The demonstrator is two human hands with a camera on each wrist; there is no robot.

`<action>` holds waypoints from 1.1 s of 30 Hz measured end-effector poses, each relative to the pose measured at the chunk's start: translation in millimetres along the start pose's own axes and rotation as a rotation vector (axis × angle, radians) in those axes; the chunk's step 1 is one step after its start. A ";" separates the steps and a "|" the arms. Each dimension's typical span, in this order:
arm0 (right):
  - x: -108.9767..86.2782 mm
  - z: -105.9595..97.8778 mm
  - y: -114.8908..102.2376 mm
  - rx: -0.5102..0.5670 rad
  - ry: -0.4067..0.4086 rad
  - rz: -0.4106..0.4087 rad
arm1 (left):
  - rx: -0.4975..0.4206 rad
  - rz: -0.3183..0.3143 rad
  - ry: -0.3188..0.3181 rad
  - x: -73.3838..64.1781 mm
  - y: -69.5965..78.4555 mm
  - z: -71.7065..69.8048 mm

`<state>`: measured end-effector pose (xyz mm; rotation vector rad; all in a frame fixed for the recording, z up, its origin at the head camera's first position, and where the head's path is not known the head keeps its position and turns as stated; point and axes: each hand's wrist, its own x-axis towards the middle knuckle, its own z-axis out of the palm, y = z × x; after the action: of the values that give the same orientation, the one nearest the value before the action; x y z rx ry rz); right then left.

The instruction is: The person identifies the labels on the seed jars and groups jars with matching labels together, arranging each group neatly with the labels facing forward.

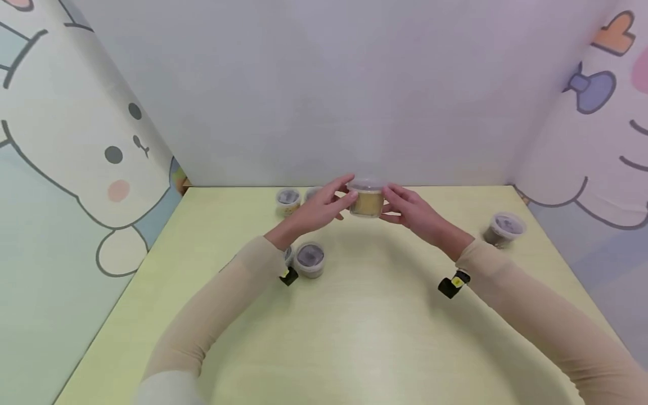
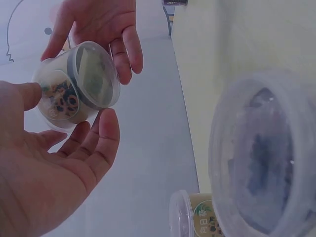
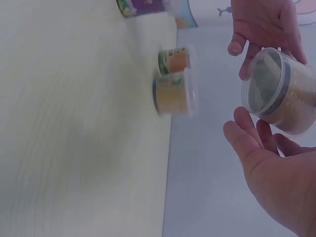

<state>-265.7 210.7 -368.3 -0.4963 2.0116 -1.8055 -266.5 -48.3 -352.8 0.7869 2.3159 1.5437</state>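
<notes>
A lidded clear plastic tub [image 1: 367, 203] with tan contents is held up above the far part of the table, between both hands. My left hand [image 1: 321, 207] grips its left side with thumb and fingers. On the opposite side, my right hand [image 1: 412, 212] holds it with bent fingers. A round label with a dark and orange pattern shows on the tub [image 2: 60, 96] in the left wrist view, where the tub lies sideways in the picture. The right wrist view shows the fingertips of both hands around the tub [image 3: 296, 101], at its clear end and wall.
Two similar tubs stand at the back left, one of them a tub [image 1: 288, 201] partly beside the left hand. Near the left forearm are another tub [image 1: 310, 260] and one mostly hidden by the sleeve. A further tub [image 1: 505, 228] stands at the right of the pale yellow table [image 1: 364, 332].
</notes>
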 end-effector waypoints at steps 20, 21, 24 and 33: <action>-13.1 43.1 3.5 0.139 -0.074 0.146 | -0.102 -0.069 0.071 -44.3 -24.4 15.4; -12.8 43.3 3.2 0.137 -0.074 0.145 | -0.104 -0.072 0.071 -44.4 -24.5 15.3; -11.3 43.0 3.1 0.133 -0.074 0.147 | -0.114 -0.084 0.068 -44.3 -24.0 14.4; -8.5 41.5 7.4 0.192 -0.044 0.138 | -0.181 -0.080 0.040 -38.3 -22.9 15.1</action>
<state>-237.3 180.3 -379.1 -0.3286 1.7738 -1.8615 -234.5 -64.8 -383.1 0.6168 2.1673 1.7181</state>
